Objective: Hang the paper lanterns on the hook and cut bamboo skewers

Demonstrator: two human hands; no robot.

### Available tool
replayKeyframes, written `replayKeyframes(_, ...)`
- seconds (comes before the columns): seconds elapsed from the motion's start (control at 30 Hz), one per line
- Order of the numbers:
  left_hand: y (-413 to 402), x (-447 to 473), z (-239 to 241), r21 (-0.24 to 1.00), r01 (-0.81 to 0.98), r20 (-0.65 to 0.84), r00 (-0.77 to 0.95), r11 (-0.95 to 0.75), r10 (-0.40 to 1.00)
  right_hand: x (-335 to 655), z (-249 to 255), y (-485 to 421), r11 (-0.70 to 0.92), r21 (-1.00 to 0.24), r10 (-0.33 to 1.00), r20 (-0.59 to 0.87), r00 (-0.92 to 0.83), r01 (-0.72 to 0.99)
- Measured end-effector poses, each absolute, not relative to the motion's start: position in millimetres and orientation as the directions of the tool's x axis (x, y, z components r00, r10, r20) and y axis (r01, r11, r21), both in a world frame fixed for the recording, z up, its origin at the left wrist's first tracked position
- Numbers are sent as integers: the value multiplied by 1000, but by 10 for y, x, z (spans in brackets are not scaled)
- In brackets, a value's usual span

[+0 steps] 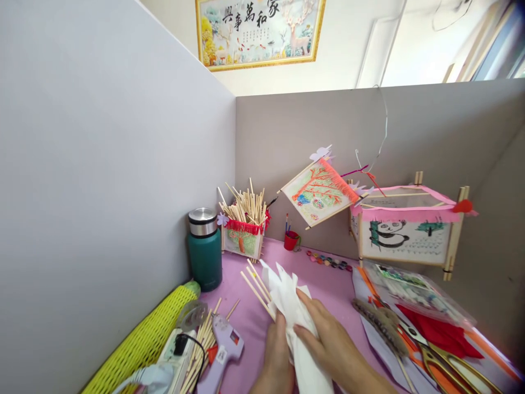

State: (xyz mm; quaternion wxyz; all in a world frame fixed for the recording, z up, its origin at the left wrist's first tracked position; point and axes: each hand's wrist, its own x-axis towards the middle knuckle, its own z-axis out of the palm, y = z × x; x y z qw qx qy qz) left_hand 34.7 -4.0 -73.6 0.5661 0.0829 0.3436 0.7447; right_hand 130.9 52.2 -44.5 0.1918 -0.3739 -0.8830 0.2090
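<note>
My left hand (274,350) is closed round a few thin wooden sticks (257,289) whose ends stick out toward the upper left. A crumpled white tissue (285,293) lies against the sticks. My right hand (326,334) grips this tissue, with the thumb across it and the fingers behind. Most of the tissue hangs down between both hands, and the lower ends of the sticks are hidden. Left of my hands, a lilac hot glue gun (223,347) lies beside a pile of loose wooden sticks (200,342).
At the left stand a green bottle (205,257), a stick-filled holder (241,241) and a power strip (176,350). Behind are a red cup (291,241), paint pots (328,260) and a hanging drawn lantern (322,191). A panda lantern (404,241) and scissors (414,334) are at right.
</note>
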Motion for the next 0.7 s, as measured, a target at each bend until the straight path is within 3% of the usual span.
replayKeyframes(0.2, 13, 338, -738, 605, -780, -286, -400, -160, 871, 1472, -165, 737, 710, -346, 704, 351, -617, 613)
replayKeyframes(0.4, 39, 316, -754, 627, -745, -306, -503, -226, 808, 1527, -225, 897, 634, -38, 677, 510, -531, 772)
replayKeyframes(0.5, 34, 336, -724, 664, -724, -293, -483, -187, 825, 1459, -487, 901, 691, 53, 654, 380, -655, 721)
replayKeyframes(0.6, 32, 341, -694, 712, -691, -303, -463, -125, 833, 1399, -707, 911, 743, 28, 642, 251, -724, 669)
replayKeyframes(0.7, 40, 326, -705, 771, -628, -293, -497, -106, 817, 1370, -735, 950, 699, -44, 700, 244, -671, 714)
